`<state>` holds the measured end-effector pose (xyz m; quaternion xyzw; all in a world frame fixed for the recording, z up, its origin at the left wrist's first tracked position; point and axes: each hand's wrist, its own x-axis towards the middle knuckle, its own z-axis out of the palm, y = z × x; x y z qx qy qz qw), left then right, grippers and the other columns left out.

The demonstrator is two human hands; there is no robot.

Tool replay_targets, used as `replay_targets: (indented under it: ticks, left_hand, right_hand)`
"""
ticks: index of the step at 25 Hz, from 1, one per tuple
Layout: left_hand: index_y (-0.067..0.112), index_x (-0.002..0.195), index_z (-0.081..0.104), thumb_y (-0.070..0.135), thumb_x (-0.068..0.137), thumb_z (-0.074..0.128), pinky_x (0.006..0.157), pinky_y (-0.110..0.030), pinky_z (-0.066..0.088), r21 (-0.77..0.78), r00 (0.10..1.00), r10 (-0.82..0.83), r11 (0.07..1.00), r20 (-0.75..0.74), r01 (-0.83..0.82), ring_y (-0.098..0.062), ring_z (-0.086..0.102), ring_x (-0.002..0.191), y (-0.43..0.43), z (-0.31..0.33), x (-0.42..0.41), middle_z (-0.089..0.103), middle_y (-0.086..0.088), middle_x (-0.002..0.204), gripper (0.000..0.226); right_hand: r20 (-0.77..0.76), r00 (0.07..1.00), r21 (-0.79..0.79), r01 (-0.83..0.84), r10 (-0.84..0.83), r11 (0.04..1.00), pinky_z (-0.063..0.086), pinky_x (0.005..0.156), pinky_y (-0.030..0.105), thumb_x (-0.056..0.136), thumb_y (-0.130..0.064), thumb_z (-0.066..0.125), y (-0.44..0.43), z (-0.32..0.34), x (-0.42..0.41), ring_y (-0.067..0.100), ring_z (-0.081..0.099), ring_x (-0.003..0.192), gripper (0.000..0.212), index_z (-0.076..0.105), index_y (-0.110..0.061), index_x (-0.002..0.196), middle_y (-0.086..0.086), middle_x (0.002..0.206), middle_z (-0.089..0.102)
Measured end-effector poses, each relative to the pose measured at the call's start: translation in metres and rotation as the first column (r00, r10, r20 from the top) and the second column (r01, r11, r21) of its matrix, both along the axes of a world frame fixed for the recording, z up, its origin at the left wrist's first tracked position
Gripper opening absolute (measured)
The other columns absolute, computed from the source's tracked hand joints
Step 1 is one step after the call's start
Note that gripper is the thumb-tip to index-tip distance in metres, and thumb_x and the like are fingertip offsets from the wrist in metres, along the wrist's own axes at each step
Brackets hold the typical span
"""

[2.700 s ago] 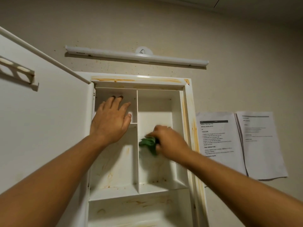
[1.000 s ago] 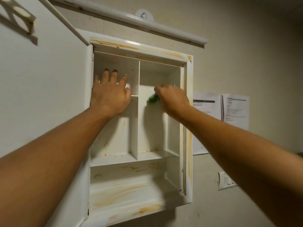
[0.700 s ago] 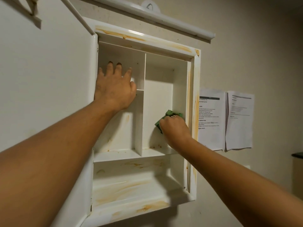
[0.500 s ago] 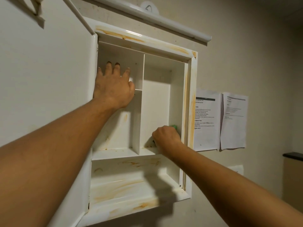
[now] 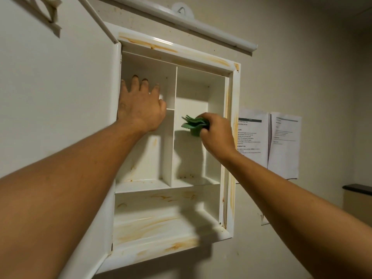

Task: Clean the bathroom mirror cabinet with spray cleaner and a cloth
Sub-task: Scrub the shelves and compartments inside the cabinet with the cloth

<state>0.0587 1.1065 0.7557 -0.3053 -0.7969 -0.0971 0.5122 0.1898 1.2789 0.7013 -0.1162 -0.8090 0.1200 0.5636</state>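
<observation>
right hand (image 5: 217, 133) is gripping green cloth (image 5: 193, 123) in cabinet (image 5: 181, 51), 3 o'clock of divider (image 5: 171, 148) | left hand (image 5: 141, 109) is lying flat, fingers straight, at 10 o'clock | cloth is looking soft, light: a bunched fistful should hold well

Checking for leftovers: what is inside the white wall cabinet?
No stored items show: the left hand flat in the upper-left compartment, the right hand holding a folded green cloth in the right one, orange stains on the bottom shelf. Spots behind both hands are hidden.

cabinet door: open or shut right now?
Open. The door is swung left, baring the cabinet shelves; the right hand holds a green cloth inside.
</observation>
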Motion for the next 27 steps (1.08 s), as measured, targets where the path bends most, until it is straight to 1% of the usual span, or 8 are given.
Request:
replay_targets:
  ticks: [9, 12, 15, 17, 20, 23, 25, 27]
  left_hand:
    - [0.017, 0.158, 0.031, 0.044, 0.104, 0.020, 0.122, -0.063, 0.018, -0.026, 1.000, 0.004, 1.000, -0.006, -0.005, -0.041, 0.027, 0.150, -0.001, 0.001, -0.002, 0.038, -0.019, 0.159, 0.061]
    - [0.016, 0.158, 0.032, 0.044, 0.104, 0.020, 0.122, -0.063, 0.019, -0.024, 1.000, 0.010, 1.000, -0.003, -0.010, -0.041, 0.028, 0.150, -0.001, 0.000, -0.001, 0.038, -0.020, 0.159, 0.062]
    - [0.016, 0.157, 0.034, 0.043, 0.104, 0.020, 0.122, -0.063, 0.019, -0.022, 1.000, 0.019, 1.000, -0.001, -0.019, -0.040, 0.029, 0.149, 0.000, 0.000, -0.001, 0.040, -0.020, 0.158, 0.062]
    - [0.015, 0.156, 0.036, 0.043, 0.103, 0.020, 0.121, -0.063, 0.020, -0.026, 0.999, 0.032, 0.999, 0.001, -0.032, -0.040, 0.031, 0.148, 0.002, 0.000, 0.000, 0.042, -0.020, 0.156, 0.062]
    - [0.014, 0.151, 0.043, 0.043, 0.101, 0.018, 0.119, -0.063, 0.022, -0.030, 0.999, 0.053, 0.998, -0.010, -0.053, -0.041, 0.037, 0.144, 0.004, 0.000, -0.003, 0.048, -0.020, 0.152, 0.063]
    - [0.014, 0.149, 0.045, 0.045, 0.100, 0.017, 0.118, -0.064, 0.024, -0.036, 0.999, 0.039, 0.999, -0.027, -0.040, -0.041, 0.041, 0.140, 0.003, 0.000, -0.007, 0.051, -0.020, 0.149, 0.064]
    - [0.014, 0.150, 0.044, 0.045, 0.100, 0.018, 0.118, -0.064, 0.025, -0.020, 0.999, 0.021, 1.000, -0.036, -0.022, -0.042, 0.041, 0.140, 0.005, 0.000, -0.008, 0.051, -0.020, 0.149, 0.064]
    - [0.014, 0.152, 0.041, 0.044, 0.101, 0.019, 0.118, -0.064, 0.024, -0.008, 1.000, 0.012, 1.000, -0.021, -0.013, -0.042, 0.040, 0.141, 0.005, 0.000, -0.008, 0.050, -0.020, 0.150, 0.063]
  right_hand:
    - [0.575, 0.813, -0.025, -0.096, 0.093, 0.995, 0.043, 0.068, 0.026, 0.080, 0.002, 0.065, -0.022, -0.085, -0.034, 0.022, 0.063, 0.091, 0.032, 0.077, -0.014, 0.105, 0.003, 0.099, 0.071]
    - [0.720, 0.648, 0.275, 0.062, -0.248, 0.960, 0.054, 0.072, 0.030, 0.093, -0.015, 0.063, -0.011, -0.052, -0.022, 0.020, 0.065, 0.086, 0.018, 0.072, -0.013, 0.109, 0.000, 0.093, 0.069]
    - [0.658, 0.558, 0.470, 0.221, -0.506, 0.855, 0.058, 0.072, 0.034, 0.095, -0.020, 0.057, -0.002, -0.042, -0.011, 0.021, 0.065, 0.080, 0.018, 0.067, -0.012, 0.108, 0.003, 0.090, 0.068]
    - [0.682, 0.587, 0.387, 0.216, -0.436, 0.896, 0.059, 0.072, 0.034, 0.092, -0.019, 0.059, -0.006, -0.056, -0.016, 0.021, 0.064, 0.078, 0.016, 0.069, -0.011, 0.103, 0.003, 0.086, 0.067]
    - [0.717, 0.695, 0.022, 0.061, -0.058, 0.998, 0.057, 0.080, 0.035, 0.089, -0.011, 0.063, -0.017, -0.065, -0.030, 0.021, 0.066, 0.086, 0.010, 0.069, -0.014, 0.096, 0.001, 0.089, 0.069]
    - [0.707, 0.697, -0.031, -0.142, 0.122, 0.989, 0.051, 0.071, 0.031, 0.087, -0.001, 0.062, -0.024, -0.067, -0.032, 0.017, 0.064, 0.083, 0.020, 0.067, -0.020, 0.088, -0.004, 0.083, 0.066]
    - [0.720, 0.694, 0.150, -0.110, -0.033, 0.983, 0.052, 0.070, 0.032, 0.090, -0.007, 0.065, -0.010, -0.064, -0.027, 0.019, 0.064, 0.085, 0.017, 0.070, -0.022, 0.097, -0.004, 0.087, 0.068]
    - [0.707, 0.575, 0.469, 0.054, -0.412, 0.881, 0.052, 0.066, 0.034, 0.093, -0.014, 0.062, 0.005, -0.061, -0.020, 0.021, 0.065, 0.084, 0.016, 0.070, -0.020, 0.106, -0.001, 0.090, 0.068]
